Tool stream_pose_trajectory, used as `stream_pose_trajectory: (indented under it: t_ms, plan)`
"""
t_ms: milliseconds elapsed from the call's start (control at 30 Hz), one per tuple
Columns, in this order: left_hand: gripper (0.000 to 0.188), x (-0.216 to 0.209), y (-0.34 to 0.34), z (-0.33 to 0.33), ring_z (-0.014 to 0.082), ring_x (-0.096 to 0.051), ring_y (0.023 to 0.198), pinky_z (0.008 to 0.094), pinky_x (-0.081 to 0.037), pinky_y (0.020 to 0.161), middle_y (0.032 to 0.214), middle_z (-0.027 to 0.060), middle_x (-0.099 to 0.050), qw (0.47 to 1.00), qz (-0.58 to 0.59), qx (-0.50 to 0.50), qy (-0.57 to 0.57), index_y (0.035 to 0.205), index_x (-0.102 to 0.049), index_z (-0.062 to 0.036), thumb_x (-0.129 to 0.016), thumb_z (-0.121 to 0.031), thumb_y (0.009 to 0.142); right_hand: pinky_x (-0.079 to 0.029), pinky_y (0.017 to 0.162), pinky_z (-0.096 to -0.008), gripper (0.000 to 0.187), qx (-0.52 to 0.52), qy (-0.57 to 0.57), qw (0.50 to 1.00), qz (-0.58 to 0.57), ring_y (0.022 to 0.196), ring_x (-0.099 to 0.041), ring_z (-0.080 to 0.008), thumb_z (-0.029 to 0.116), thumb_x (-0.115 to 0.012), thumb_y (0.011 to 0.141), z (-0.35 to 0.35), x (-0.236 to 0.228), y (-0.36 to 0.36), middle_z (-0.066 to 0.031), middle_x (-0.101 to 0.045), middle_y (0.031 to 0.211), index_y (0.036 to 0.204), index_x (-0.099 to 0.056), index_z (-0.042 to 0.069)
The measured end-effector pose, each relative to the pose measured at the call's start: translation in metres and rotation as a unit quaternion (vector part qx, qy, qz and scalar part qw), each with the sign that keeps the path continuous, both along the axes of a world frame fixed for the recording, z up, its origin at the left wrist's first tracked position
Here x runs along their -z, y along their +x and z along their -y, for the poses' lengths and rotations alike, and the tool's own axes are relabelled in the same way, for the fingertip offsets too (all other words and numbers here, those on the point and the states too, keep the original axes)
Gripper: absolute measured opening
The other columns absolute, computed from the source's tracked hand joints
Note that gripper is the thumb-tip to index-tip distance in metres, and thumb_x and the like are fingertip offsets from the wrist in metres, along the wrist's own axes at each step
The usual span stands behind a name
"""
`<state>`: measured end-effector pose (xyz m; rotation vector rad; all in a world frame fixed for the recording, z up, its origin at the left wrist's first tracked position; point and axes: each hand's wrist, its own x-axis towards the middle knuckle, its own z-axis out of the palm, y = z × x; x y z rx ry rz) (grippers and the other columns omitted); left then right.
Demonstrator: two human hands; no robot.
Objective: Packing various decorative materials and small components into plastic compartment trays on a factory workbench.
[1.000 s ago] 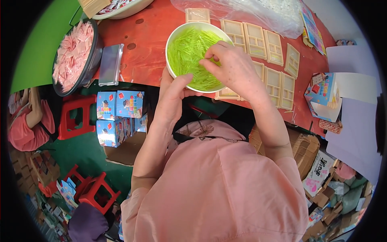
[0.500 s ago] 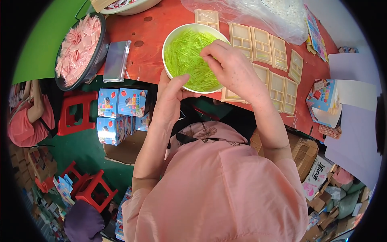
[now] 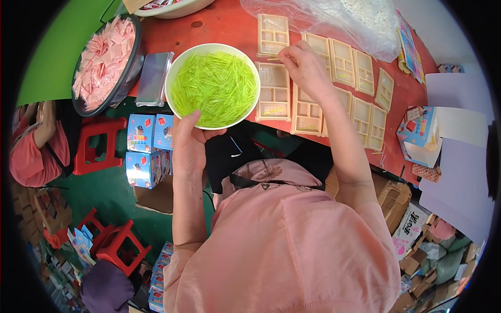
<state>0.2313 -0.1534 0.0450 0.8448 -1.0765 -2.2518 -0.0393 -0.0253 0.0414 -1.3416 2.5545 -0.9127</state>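
Our left hand [image 3: 189, 141] grips the white bowl [image 3: 209, 48], thumb over its rim and fingers underneath, and holds it over the front edge of the bench [image 3: 229, 30]. Green sticks [image 3: 214, 86] fill the bowl. Our right hand [image 3: 308, 68] is closed in a pinch on one thin green stick [image 3: 272, 59], above the leftmost sectioned trays [image 3: 274, 81]. We see more trays in rows toward the bench's right end, some with green sticks in them. Just left of the bowl, flat clear sleeves [image 3: 152, 81] lie at the front edge; near the front left corner, a dark tub [image 3: 130, 75] holds pink packets [image 3: 107, 57]. Toward the back edge we have a clear bag [image 3: 373, 26].
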Motion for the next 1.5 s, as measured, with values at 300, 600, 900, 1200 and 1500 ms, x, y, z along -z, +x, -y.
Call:
stream_pose_trajectory:
  t_ms: [300, 600, 900, 1200, 1500]
  plan:
    - [0.053, -0.001, -0.013, -0.004, 0.0293, -0.071, 0.101, 0.0388, -0.065, 0.073, 0.128, 0.0191, -0.063, 0.999, -0.012, 0.029, 0.008, 0.141, -0.041, 0.0022, -0.056, -0.021, 0.096, -0.052, 0.079, -0.0405, 0.017, -0.010, -0.038, 0.996, -0.082, 0.089, -0.066, -0.0338, 0.016, -0.064, 0.096, 0.020, 0.008, -0.013, -0.0143, -0.065, 0.102, 0.105, -0.071, 0.003]
    - [0.051, 0.001, -0.017, 0.007, 0.0301, -0.070, 0.106, 0.0403, -0.065, 0.075, 0.129, 0.0176, -0.064, 1.000, -0.018, -0.006, -0.002, 0.140, -0.045, 0.0025, -0.056, -0.022, 0.096, -0.054, 0.082, -0.0444, 0.017, -0.002, -0.036, 0.996, -0.081, 0.093, -0.067, -0.0353, 0.016, -0.060, 0.095, 0.023, -0.035, 0.000, -0.0151, -0.067, 0.103, 0.100, -0.072, 0.004]
    - [0.053, 0.002, -0.025, 0.006, 0.0299, -0.069, 0.108, 0.0400, -0.065, 0.076, 0.131, 0.0167, -0.062, 1.000, -0.005, 0.017, -0.014, 0.142, -0.042, 0.0006, -0.055, -0.021, 0.096, -0.053, 0.080, -0.0445, 0.020, 0.011, -0.009, 0.998, -0.069, 0.090, -0.067, -0.0363, 0.021, -0.064, 0.094, 0.030, -0.012, 0.000, -0.0164, -0.069, 0.097, 0.099, -0.070, 0.002]
    - [0.051, -0.008, -0.059, 0.006, 0.0261, -0.069, 0.108, 0.0391, -0.065, 0.079, 0.131, 0.0142, -0.060, 0.997, -0.055, 0.046, 0.001, 0.143, -0.041, -0.0038, -0.052, -0.013, 0.095, -0.055, 0.069, -0.0438, 0.025, -0.149, 0.011, 0.986, -0.077, 0.082, -0.067, -0.0343, 0.028, -0.070, 0.090, 0.048, -0.052, 0.076, -0.0111, -0.061, 0.094, 0.101, -0.067, 0.006]
    - [0.047, -0.040, -0.098, 0.057, 0.0278, -0.073, 0.096, 0.0329, -0.063, 0.054, 0.124, 0.0172, -0.064, 0.993, -0.104, 0.060, 0.003, 0.138, -0.042, -0.0005, -0.052, -0.021, 0.096, -0.054, 0.070, -0.0399, 0.028, -0.111, -0.312, 0.938, -0.104, 0.084, -0.066, -0.0321, -0.008, -0.070, 0.077, 0.045, -0.073, 0.051, -0.0154, -0.063, 0.103, 0.104, -0.068, 0.000]
